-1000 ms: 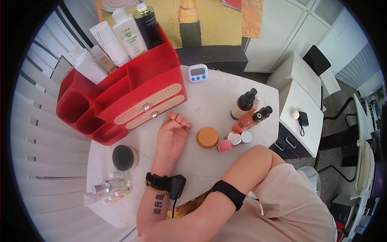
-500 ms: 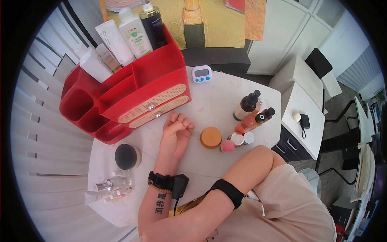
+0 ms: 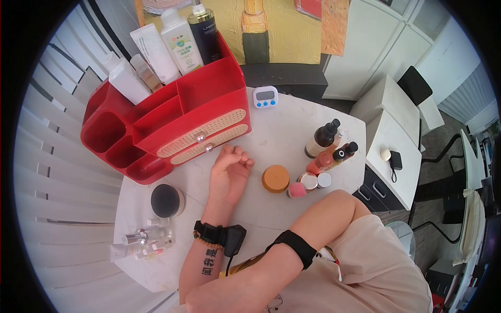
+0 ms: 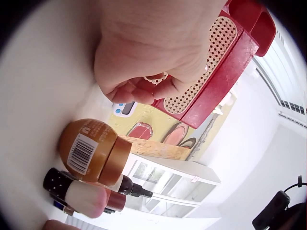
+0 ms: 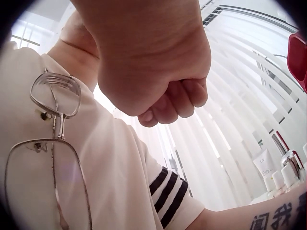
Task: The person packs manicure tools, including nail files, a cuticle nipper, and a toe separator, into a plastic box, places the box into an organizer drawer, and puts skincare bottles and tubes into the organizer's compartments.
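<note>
My left hand [image 3: 231,175] rests on the marble-patterned table with its fingers loosely curled and nothing in them. Just beyond the fingertips stand the drawer fronts of a red organizer [image 3: 172,99]. To the hand's right is a jar with an orange-brown lid [image 3: 275,178]; its barcode label shows in the left wrist view. A makeup brush [image 4: 79,195] with pink-tipped bristles stands by the jar. My right arm is bent, its elbow near the table's right edge. In the right wrist view my right hand [image 5: 153,72] is raised, fingers folded toward the palm, holding nothing visible.
Dark-capped bottles [image 3: 322,138] and small jars [image 3: 308,181] cluster at the right. A white timer [image 3: 265,97] sits near the back edge. A black-lidded jar [image 3: 167,201] and several small bottles [image 3: 148,241] stand at the left. Tall bottles [image 3: 180,41] fill the organizer's back.
The head view has shifted a little, so the table and organizer appear slightly farther right. My left thumb has moved slightly against the curled fingers. The objects have stayed in place.
</note>
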Tool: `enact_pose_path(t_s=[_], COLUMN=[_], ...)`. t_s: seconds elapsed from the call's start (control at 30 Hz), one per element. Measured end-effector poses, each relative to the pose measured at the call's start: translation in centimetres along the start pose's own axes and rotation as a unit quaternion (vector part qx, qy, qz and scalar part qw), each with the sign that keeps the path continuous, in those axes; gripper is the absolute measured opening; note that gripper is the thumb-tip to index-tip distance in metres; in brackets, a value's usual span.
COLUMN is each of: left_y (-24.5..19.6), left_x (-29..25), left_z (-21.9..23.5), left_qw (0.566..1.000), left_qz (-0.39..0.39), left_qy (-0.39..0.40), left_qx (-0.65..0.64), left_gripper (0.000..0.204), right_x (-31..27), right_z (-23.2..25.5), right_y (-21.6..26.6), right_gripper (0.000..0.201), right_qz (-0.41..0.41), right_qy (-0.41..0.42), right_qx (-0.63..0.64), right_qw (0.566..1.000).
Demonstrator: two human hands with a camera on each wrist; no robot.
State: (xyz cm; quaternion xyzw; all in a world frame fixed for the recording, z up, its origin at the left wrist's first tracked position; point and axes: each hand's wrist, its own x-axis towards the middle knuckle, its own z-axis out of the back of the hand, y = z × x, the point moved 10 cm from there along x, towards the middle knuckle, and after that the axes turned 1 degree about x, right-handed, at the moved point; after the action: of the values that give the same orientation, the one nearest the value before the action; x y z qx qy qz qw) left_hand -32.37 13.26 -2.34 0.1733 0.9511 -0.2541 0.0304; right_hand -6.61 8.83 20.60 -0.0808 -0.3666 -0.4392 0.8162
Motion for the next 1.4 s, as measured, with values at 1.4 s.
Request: enact_pose_path(t_s=[1.4], left_y=[-0.2], left_x=[-0.2], left_z=[-0.4], left_qw=[1.000], left_qz=[-0.002], left_qy=[-0.002], left_qx=[0.026], left_gripper=[0.016], right_x=[0.0], right_z=[-0.5], right_y=[-1.2], right_gripper=[0.020], right_qz=[-0.033], right_qy=[0.005], right_qx=[0.020], right_qw=[0.999])
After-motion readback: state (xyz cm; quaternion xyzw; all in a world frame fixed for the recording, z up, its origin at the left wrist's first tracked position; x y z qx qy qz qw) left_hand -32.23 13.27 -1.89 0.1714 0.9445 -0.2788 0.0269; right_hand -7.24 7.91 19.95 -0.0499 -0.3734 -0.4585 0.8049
